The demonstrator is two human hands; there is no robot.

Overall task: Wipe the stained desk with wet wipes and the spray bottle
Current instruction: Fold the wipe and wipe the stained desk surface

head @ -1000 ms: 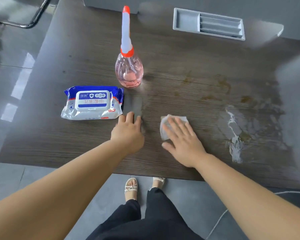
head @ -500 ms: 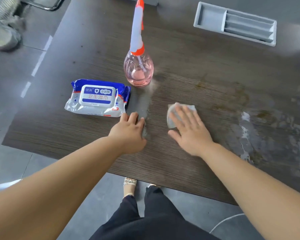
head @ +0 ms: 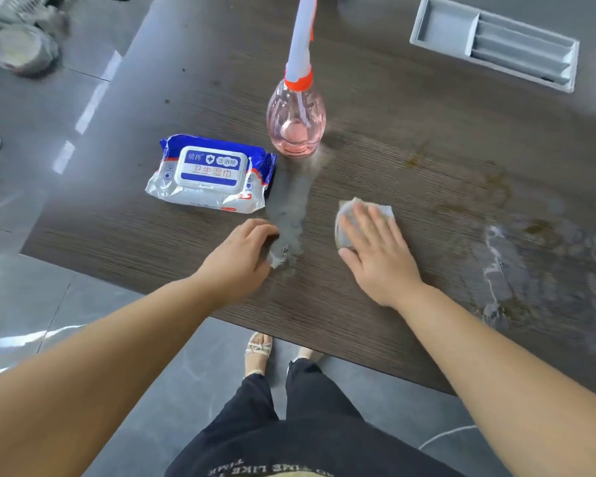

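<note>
My right hand [head: 375,256] lies flat with straight fingers on a folded white wet wipe [head: 345,218], pressing it onto the dark wood desk [head: 393,139]. My left hand [head: 241,253] rests on the desk beside a wet streak, its fingers loosely curled and holding nothing. A pink spray bottle [head: 296,122] with a white and orange head stands upright behind the hands. The blue and white wet wipes pack [head: 210,173] lies left of the bottle. Brown stains [head: 496,187] and a wet smear [head: 496,263] mark the desk to the right.
A grey cable tray [head: 496,43] is set into the desk at the back right. The desk's near edge runs just below my hands, with my feet on the grey floor beneath. Blurred objects sit on the floor at the far left.
My right hand has slid the wipe a little away from me across the desk. My left hand's fingers have curled slightly. The camera has shifted closer and to the left.
</note>
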